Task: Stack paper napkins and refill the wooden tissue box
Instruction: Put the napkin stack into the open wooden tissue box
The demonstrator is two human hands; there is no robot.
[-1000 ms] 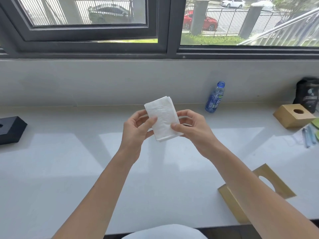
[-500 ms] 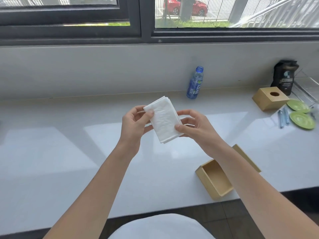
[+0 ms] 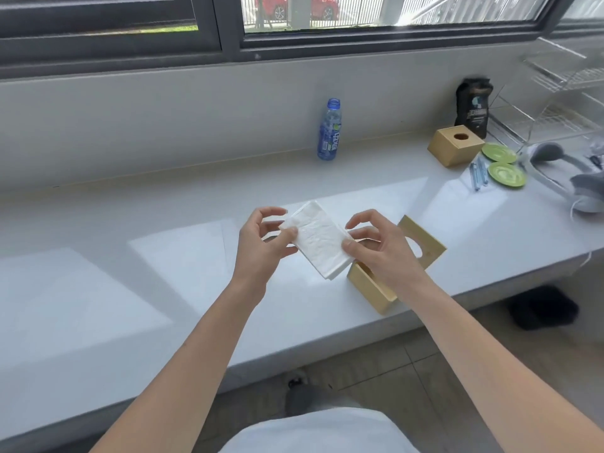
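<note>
Both hands hold a folded stack of white paper napkins (image 3: 318, 238) above the white counter. My left hand (image 3: 261, 246) pinches its left edge with the thumb on top. My right hand (image 3: 376, 248) grips its lower right edge. Just below and right of the stack stands an open wooden tissue box (image 3: 371, 289) near the counter's front edge, partly hidden by my right hand and wrist. Its wooden lid (image 3: 425, 243), with an oval hole, lies tilted behind it.
A blue water bottle (image 3: 329, 130) stands at the back wall. A second wooden tissue box (image 3: 454, 145), a dark pouch (image 3: 474, 106), two green plates (image 3: 505, 173), blue pens (image 3: 478, 173), a wire rack (image 3: 555, 103) and white headphones (image 3: 562, 171) crowd the right end.
The view has swung right and down, so the open box and the right-end items now show more fully. Both hands still hold the napkin stack, now close above the box.
</note>
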